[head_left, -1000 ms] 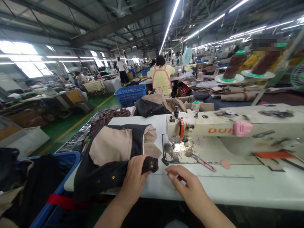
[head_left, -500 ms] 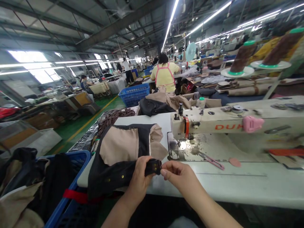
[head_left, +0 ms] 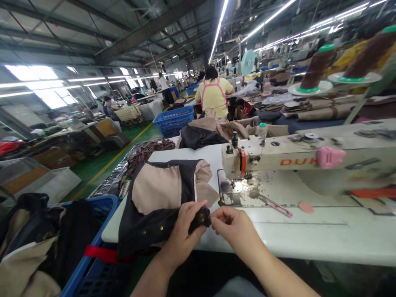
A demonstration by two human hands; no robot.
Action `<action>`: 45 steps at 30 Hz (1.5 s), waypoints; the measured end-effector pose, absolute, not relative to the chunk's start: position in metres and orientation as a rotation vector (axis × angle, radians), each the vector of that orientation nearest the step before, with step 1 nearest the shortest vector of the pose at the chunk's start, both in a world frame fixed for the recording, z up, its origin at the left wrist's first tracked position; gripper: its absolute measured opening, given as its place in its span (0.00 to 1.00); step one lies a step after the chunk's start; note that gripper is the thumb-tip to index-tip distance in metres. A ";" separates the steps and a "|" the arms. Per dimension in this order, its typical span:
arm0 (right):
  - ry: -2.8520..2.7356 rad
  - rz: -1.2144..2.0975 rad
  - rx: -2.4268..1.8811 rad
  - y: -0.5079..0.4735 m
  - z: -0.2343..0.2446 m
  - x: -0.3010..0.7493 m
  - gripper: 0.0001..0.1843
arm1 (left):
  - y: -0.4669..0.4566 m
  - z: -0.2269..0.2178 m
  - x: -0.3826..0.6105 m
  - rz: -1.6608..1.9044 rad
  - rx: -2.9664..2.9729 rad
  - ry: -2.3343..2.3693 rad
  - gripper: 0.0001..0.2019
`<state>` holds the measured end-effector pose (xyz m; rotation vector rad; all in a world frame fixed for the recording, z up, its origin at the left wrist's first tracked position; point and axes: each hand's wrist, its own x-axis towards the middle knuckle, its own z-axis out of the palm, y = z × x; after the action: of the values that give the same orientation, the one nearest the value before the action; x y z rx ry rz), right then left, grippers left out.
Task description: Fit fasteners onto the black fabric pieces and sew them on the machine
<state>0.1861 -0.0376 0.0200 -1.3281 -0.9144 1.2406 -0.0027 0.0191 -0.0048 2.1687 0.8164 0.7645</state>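
A dark fabric piece with beige lining panels (head_left: 157, 187) lies on the white sewing table, its near edge carrying several brass-coloured studs. My left hand (head_left: 184, 231) is closed round the right end of its dark studded strip (head_left: 201, 220). At the tip of that strip my right hand (head_left: 230, 227) is closed in a pinch; what sits between thumb and forefinger is too small to make out. Right of the hands stands a cream sewing machine (head_left: 262, 156). Pink-handled thread snips (head_left: 280, 208) and a round pink disc (head_left: 305, 207) lie on the machine bed.
A blue basket (head_left: 107, 202) full of dark and beige fabric stands at the left, against the table. Brown thread cones (head_left: 318, 68) rise at the back right. Behind the table a person in a yellow shirt (head_left: 213, 95) sits facing away, near another blue basket (head_left: 173, 119).
The view has shifted slightly. My left fingers sit a little further over the strip's end, and the fabric has slid slightly right. My right hand keeps its pinch at the tip.
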 end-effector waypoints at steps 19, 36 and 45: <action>-0.802 1.375 -1.118 -0.018 0.001 0.167 0.19 | 0.027 -0.029 -0.011 0.808 1.711 0.852 0.22; -0.921 1.329 -1.154 -0.017 0.020 0.167 0.17 | 0.026 -0.040 -0.010 0.868 1.396 0.849 0.26; -0.999 1.298 -1.168 -0.016 0.023 0.168 0.16 | 0.027 -0.039 -0.010 0.875 1.409 0.847 0.25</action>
<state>0.1685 -0.0156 0.0233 -1.1677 -0.9989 1.2980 -0.0103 0.0272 -0.0388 1.4094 0.8469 0.8747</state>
